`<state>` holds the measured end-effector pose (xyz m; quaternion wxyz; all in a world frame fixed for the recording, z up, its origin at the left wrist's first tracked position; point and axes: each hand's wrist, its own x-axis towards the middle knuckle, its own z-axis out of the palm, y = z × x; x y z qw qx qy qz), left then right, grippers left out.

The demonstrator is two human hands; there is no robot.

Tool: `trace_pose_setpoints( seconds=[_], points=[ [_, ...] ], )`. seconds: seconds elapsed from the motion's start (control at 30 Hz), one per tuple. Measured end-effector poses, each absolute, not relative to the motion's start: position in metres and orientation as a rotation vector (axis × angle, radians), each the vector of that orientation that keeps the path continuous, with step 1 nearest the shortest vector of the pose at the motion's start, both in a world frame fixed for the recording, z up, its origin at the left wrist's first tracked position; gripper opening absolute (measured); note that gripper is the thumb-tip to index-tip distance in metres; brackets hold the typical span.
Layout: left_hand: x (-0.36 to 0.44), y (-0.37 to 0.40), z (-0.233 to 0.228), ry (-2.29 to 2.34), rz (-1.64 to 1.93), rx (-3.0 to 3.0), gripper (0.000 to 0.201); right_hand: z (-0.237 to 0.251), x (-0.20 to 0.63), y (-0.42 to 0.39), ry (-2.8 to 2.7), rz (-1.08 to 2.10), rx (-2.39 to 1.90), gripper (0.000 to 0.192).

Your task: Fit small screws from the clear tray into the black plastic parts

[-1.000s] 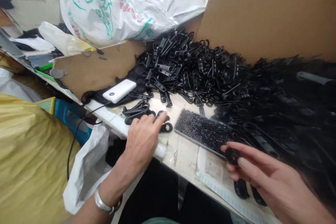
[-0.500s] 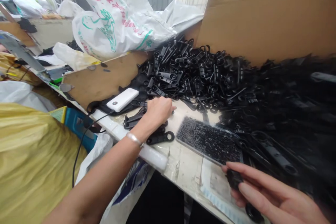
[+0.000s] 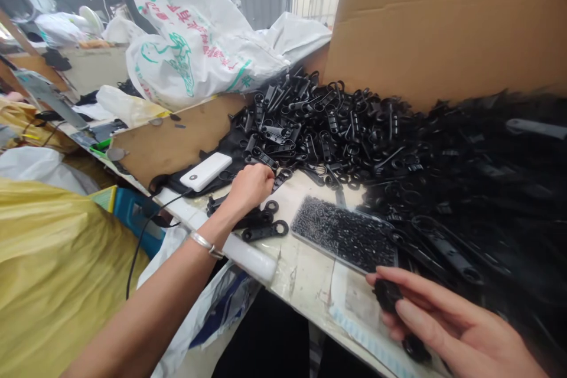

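A big heap of black plastic strap parts (image 3: 345, 130) covers the back and right of the worktable (image 3: 305, 271). My left hand (image 3: 250, 186) reaches to the heap's near edge with its fingers curled over some of those parts; what it grips is hidden. A few loose black parts (image 3: 264, 229) lie just in front of it. At the lower right, my right hand (image 3: 443, 325) pinches a small black part (image 3: 386, 294) between thumb and fingers. A flat clear tray of tiny black pieces (image 3: 345, 233) lies between the hands.
A white power bank (image 3: 205, 171) with a black cable lies on dark cloth left of my left hand. A cardboard wall (image 3: 443, 18) stands behind the heap. White printed sacks (image 3: 195, 41) lie at the back left, a yellow bag (image 3: 57, 271) at the lower left.
My left hand has moved from the loose parts near the table edge farther back to the heap's edge and curled its fingers. My right hand keeps the small black part.
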<state>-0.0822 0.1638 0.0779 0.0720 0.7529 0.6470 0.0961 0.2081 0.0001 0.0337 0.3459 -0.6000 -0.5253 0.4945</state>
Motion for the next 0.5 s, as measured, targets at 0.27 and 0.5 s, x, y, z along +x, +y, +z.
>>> trace_pose_setpoints(
  seconds=[0.27,0.5],
  points=[
    [-0.091,0.133,0.072,1.889,0.472,2.305,0.034,0.047,0.19,0.012,-1.378,1.208,-1.508,0.044],
    [-0.146,0.129,0.069,1.981,0.368,2.252,0.038,0.013,0.207,0.012,-1.355,1.276,-1.573,0.049]
  ],
)
